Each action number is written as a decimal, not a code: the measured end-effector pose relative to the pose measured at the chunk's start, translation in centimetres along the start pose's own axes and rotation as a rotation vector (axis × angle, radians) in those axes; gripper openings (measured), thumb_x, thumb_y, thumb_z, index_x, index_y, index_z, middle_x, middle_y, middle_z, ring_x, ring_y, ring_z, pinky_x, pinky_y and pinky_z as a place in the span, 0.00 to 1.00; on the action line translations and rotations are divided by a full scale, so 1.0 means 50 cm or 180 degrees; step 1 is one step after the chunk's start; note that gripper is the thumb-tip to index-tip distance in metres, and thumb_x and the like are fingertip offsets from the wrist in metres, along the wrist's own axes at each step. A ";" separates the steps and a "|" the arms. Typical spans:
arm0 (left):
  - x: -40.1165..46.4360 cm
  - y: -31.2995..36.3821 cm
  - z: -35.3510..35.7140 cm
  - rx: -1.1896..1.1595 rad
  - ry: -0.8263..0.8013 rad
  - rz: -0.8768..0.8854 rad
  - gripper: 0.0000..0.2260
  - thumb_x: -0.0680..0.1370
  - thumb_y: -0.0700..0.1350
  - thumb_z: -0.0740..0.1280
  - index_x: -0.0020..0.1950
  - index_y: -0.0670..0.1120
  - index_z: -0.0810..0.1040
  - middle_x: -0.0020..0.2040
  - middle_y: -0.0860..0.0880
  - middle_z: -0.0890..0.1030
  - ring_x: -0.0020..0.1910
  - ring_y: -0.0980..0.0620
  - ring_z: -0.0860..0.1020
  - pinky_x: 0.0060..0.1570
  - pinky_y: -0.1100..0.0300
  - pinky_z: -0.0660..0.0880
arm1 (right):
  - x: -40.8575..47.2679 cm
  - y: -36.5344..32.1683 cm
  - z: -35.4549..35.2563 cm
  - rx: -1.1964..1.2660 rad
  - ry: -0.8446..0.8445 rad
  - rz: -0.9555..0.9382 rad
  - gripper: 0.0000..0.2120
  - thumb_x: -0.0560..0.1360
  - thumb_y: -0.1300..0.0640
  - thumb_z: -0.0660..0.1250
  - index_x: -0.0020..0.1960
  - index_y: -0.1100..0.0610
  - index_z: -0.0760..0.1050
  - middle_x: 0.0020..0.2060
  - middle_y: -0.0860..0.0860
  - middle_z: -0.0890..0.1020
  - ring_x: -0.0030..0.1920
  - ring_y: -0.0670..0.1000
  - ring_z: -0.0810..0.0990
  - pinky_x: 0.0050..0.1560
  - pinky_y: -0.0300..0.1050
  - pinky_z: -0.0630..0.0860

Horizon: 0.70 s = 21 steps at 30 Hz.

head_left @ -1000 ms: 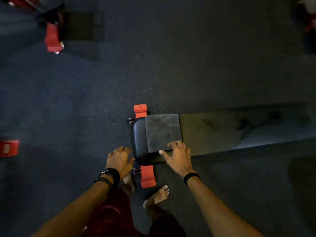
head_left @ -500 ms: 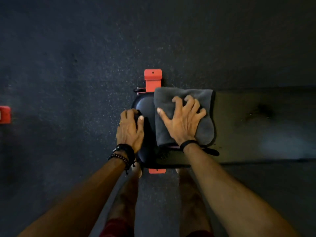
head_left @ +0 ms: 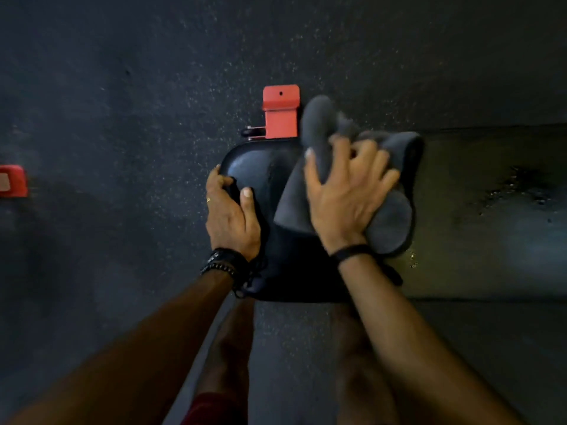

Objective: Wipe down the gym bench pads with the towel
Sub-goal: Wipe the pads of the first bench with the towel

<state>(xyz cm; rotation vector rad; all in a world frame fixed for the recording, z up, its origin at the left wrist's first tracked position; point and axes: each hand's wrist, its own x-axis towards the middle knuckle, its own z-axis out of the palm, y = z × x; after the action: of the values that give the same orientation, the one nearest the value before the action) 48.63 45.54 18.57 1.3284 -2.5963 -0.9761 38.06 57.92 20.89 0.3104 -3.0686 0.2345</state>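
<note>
The towel [head_left: 380,191], a grey cloth bunched into folds, sits just right of centre in the head view, lying on the bench pad [head_left: 264,167] where the small rounded end pad meets the long pad [head_left: 478,210] that runs off to the right edge of the frame. The right hand [head_left: 346,197] lies on top of the towel with its fingers curled into the cloth, gathering a fold that rises toward the upper centre. The left hand [head_left: 230,213] grips the rounded left edge of the end pad, thumb on the top surface and fingers wrapped over the side, apparently steadying the bench. The likeliest trouble is judged to come from the bunching: a crumpled towel touches the pad with only a small patch, so a pass could leave strips unwiped, and the raised flap could drag over the orange bracket [head_left: 280,113] just above the pad or slip off the far edge. Wet-looking speckles [head_left: 515,185] show on the long pad at the right, so the vinyl may be slick and a hard push could skid. The dim light may also hide missed spots. No brand, label or writing can be read anywhere; the orange bracket shows only a small hole, and the red object [head_left: 12,180] at the left edge is too blurred to tell.
</note>
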 end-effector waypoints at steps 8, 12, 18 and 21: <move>-0.002 0.004 -0.002 -0.0093 0.0029 0.0193 0.28 0.79 0.58 0.53 0.72 0.41 0.62 0.62 0.52 0.72 0.56 0.47 0.76 0.48 0.59 0.68 | -0.001 0.143 -0.017 -0.0052 0.0092 0.0357 0.17 0.78 0.39 0.62 0.52 0.52 0.76 0.45 0.59 0.77 0.47 0.62 0.76 0.47 0.55 0.69; -0.004 0.002 -0.002 -0.0124 0.0039 0.0274 0.29 0.79 0.61 0.51 0.69 0.40 0.64 0.65 0.48 0.72 0.58 0.45 0.75 0.50 0.57 0.68 | -0.043 0.019 0.003 0.0253 -0.0051 -0.0693 0.16 0.78 0.40 0.63 0.55 0.51 0.77 0.45 0.56 0.76 0.46 0.59 0.74 0.46 0.54 0.67; -0.001 0.003 -0.003 -0.0095 0.0000 0.0252 0.22 0.79 0.58 0.52 0.68 0.48 0.62 0.67 0.48 0.72 0.57 0.45 0.76 0.49 0.52 0.72 | -0.065 0.184 -0.030 0.0017 -0.0031 -0.0057 0.21 0.78 0.37 0.60 0.51 0.55 0.77 0.45 0.60 0.77 0.47 0.61 0.74 0.47 0.56 0.68; -0.001 -0.004 -0.003 -0.0171 -0.0016 0.0174 0.20 0.79 0.59 0.53 0.66 0.49 0.62 0.69 0.46 0.71 0.57 0.45 0.76 0.49 0.53 0.71 | 0.078 0.027 0.011 -0.0059 0.0326 0.0331 0.18 0.77 0.38 0.62 0.51 0.52 0.78 0.46 0.58 0.78 0.48 0.61 0.76 0.47 0.55 0.68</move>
<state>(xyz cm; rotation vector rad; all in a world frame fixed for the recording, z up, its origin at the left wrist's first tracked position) 48.86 45.42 18.57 1.2375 -2.5760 -1.0339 33.96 58.37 20.42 0.1336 -2.9868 0.2187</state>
